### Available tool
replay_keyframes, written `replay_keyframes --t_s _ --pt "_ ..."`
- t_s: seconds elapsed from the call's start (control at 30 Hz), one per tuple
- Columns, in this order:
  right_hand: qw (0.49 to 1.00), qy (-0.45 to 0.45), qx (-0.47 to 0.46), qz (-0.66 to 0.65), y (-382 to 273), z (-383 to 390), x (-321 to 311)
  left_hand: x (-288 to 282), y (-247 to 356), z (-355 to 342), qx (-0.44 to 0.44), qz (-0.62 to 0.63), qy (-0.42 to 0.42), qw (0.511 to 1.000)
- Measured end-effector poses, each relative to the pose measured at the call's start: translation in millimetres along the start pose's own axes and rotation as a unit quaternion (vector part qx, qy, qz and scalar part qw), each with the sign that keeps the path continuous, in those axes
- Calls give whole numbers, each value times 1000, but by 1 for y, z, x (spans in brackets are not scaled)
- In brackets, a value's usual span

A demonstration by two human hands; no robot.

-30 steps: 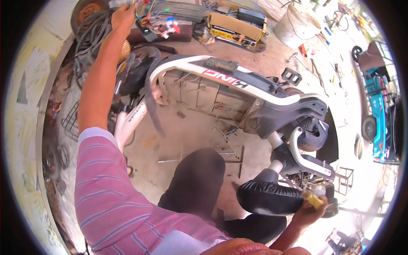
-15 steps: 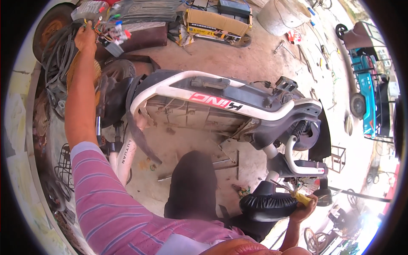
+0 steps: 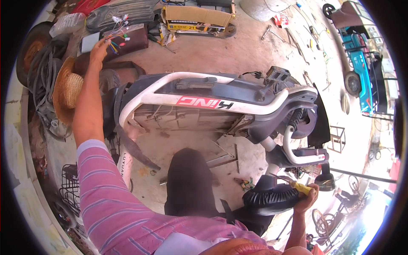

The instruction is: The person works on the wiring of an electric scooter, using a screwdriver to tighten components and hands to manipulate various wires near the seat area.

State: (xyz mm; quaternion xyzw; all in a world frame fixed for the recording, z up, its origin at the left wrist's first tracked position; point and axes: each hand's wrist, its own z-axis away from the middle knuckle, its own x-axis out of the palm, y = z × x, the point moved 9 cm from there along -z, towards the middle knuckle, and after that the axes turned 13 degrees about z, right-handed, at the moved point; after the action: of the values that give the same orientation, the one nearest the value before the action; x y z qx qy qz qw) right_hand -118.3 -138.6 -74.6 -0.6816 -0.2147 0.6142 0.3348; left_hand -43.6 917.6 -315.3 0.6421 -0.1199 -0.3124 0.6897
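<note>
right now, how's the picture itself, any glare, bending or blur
Head view: glare whitens the ground at right; head view: the fisheye bends shapes near the rim, corners black; head view: the coloured wires in the left hand look too small and soft to sort; head view: the yellow-handled tool in the right hand reads clearly.

short-sleeved polo shirt [image 3: 127, 219]: pink, blue-and-white stripes | sleeve cuff [image 3: 91, 145]: pale lilac, edging shirt | collar [image 3: 182, 244]: whitish, topping shirt | trousers [image 3: 189, 185]: dark, adjoining shirt
</note>
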Motion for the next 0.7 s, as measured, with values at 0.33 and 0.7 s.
replay_keyframes --t_s 0.33,0.7 --pt "1000 4 17 -12 7 8 1 46 -120 3 -91 -12 26 995" --pt "996 13 68 64 17 4 -9 54 -160 -9 -120 -19 -22 992"
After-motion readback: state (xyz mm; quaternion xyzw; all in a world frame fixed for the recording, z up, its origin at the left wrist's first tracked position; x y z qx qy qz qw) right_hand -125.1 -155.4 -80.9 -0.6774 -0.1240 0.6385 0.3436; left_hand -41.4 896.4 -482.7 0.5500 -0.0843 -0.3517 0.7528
